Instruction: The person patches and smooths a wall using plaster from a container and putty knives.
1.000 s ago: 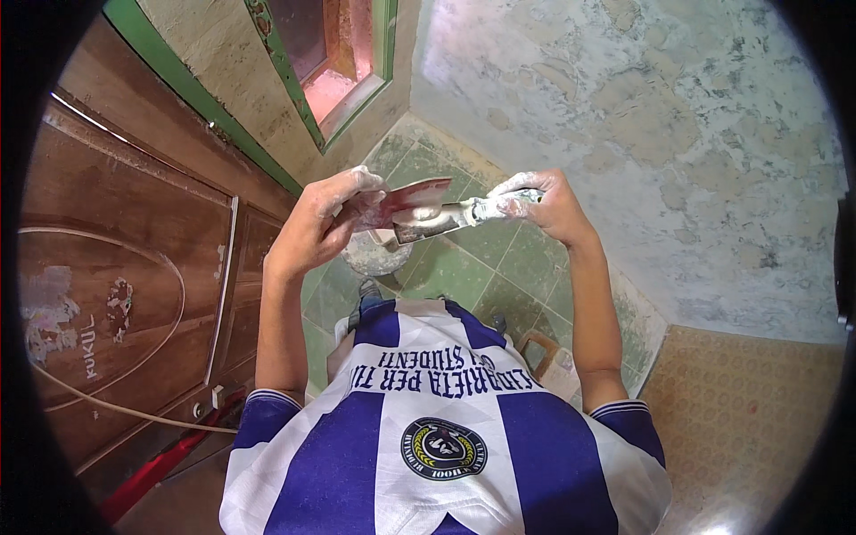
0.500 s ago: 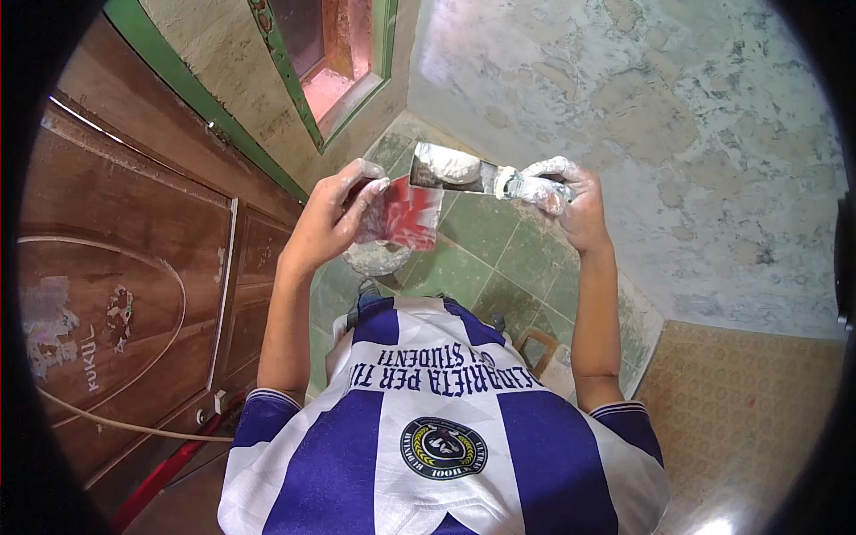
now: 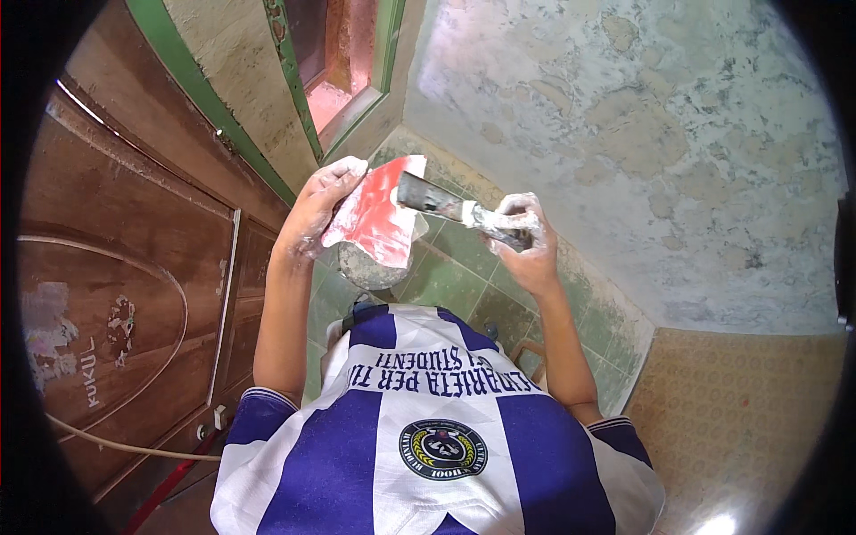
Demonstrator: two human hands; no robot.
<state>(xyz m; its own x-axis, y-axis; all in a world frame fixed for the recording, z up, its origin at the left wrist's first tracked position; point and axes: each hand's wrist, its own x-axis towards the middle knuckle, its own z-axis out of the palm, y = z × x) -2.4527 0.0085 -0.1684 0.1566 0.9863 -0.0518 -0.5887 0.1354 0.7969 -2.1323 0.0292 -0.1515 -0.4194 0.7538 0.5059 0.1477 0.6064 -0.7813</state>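
My left hand (image 3: 323,203), dusted white, is closed on the edge of a flat red spreader (image 3: 379,217) smeared with white paste. The spreader is tilted, its broad face turned up. My right hand (image 3: 528,241), also coated white, grips the handle of a putty knife (image 3: 430,198). The knife's dark metal blade points left, and its end lies over or against the spreader's right side; I cannot tell whether they touch. A little white paste shows near the blade's end. Below the spreader, a round, paste-splashed bucket (image 3: 374,270) is partly hidden.
A brown panelled door (image 3: 134,232) stands at the left, with a pale cable (image 3: 125,448) across its lower part. A green-framed window (image 3: 388,53) is at the far left. The patchy plastered wall (image 3: 678,160) rises at the right above green floor tiles (image 3: 446,281).
The putty knife has turned over and its white lump no longer shows on the blade. My right hand has come left and nearer; the red spreader has tilted face up and risen.
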